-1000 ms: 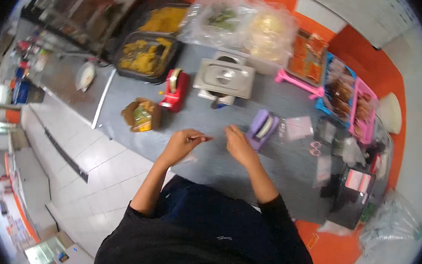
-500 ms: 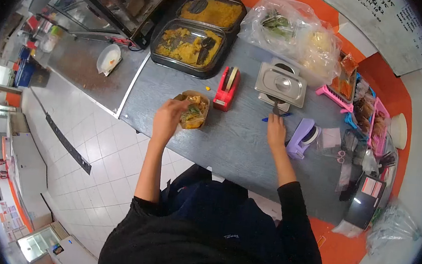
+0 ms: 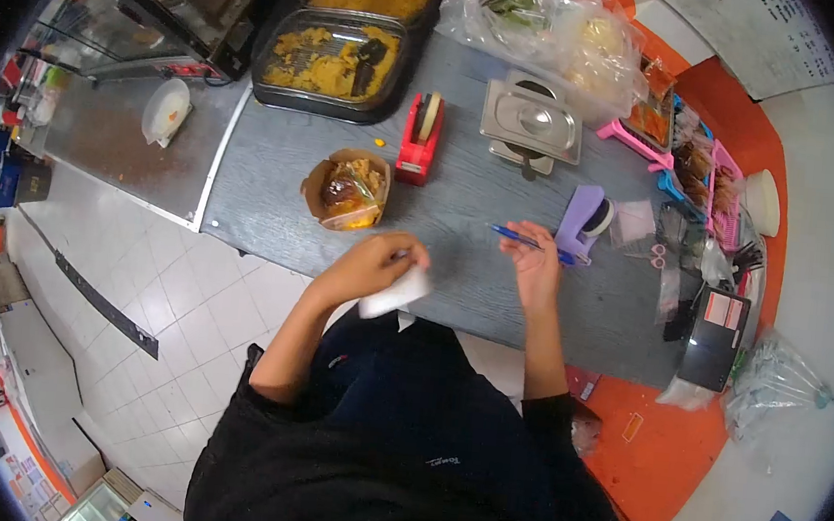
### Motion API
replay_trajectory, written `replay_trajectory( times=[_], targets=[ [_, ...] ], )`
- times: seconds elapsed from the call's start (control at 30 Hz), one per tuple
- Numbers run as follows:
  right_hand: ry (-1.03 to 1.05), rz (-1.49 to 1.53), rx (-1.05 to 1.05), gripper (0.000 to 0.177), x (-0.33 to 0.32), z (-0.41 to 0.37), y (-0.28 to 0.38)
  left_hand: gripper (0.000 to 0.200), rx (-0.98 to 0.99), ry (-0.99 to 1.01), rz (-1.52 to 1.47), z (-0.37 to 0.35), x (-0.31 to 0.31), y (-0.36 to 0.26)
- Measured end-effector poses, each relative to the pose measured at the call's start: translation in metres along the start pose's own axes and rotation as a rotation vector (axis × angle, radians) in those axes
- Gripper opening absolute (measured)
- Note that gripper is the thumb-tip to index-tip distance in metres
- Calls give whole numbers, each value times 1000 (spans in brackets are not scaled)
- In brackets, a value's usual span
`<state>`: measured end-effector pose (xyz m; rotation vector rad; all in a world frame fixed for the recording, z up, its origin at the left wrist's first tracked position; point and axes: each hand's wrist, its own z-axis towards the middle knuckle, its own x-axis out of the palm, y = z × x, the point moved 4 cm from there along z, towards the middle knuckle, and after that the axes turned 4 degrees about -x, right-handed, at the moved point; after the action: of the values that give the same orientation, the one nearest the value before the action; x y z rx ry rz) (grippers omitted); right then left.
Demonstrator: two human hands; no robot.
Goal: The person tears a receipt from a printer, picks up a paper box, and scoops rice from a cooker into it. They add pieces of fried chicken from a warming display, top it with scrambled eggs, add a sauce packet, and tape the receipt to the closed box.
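Observation:
My left hand [image 3: 374,269] is closed on a white piece of paper [image 3: 397,293], smeared by motion, over the table's front edge. In my right hand [image 3: 535,271] is a blue pen [image 3: 530,241], its tip pointing left above the table. Beyond my left hand stands a brown cardboard food box [image 3: 316,189], its flaps up, with orange-brown food and a dark glossy patch inside. A red tape dispenser [image 3: 417,141] is just past the box. Close by my right hand sits a purple tape dispenser [image 3: 576,220].
Black trays of yellow rice [image 3: 325,59] stand at the back left. A lidded steel container [image 3: 531,122] has a dark handle sticking out. Behind it lie plastic bags [image 3: 527,22]. Baskets [image 3: 725,193] and a black device [image 3: 715,336] line the right side.
My left hand has left the food box and come nearer my body, now with white paper. My right hand has drawn back from the steel container with the blue pen. The view has shifted.

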<state>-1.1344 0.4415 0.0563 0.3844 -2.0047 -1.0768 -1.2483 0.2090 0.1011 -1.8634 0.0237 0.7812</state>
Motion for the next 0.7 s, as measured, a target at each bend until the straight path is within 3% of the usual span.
replay_trajectory(
  times=[0.03,0.07,0.13,0.17,0.2,0.27,0.33,0.37,0.4,0.47,0.53,0.6,0.7],
  targets=[
    [-14,172,21,16,0,-2,0,21,-6,-44,-240,15,20,5],
    [-23,158,29,16,-12,-1,-5,21,-17,-88,-481,28,43,13],
    [35,89,-94,17,-40,3,-19,32,-35,-271,-395,44,87,42],
    [33,10,-76,15,-45,2,-22,34,27,-371,-143,52,117,78],
    [23,-4,-54,15,-51,1,-28,34,7,-365,-162,52,122,82],
    [140,-113,-159,12,-46,0,-40,42,-87,-449,348,51,120,75],
    [89,-280,-160,5,-45,-3,-58,48,-111,-500,414,51,121,79],
    [176,-441,-250,5,-43,-3,-65,55,-110,-561,499,53,118,78],
    [266,-600,-339,9,-42,-4,-74,55,-131,-548,491,54,118,79],
    [257,-662,-335,15,-45,2,-96,65,-110,-518,484,56,114,72],
    [299,-861,-619,17,-31,5,-98,74,-138,-495,499,58,116,75],
    [259,-839,-582,18,-26,13,-102,73,-126,-528,495,60,117,76],
    [295,-943,-728,20,-18,18,-103,73,-139,-526,502,63,118,78]
  ],
)
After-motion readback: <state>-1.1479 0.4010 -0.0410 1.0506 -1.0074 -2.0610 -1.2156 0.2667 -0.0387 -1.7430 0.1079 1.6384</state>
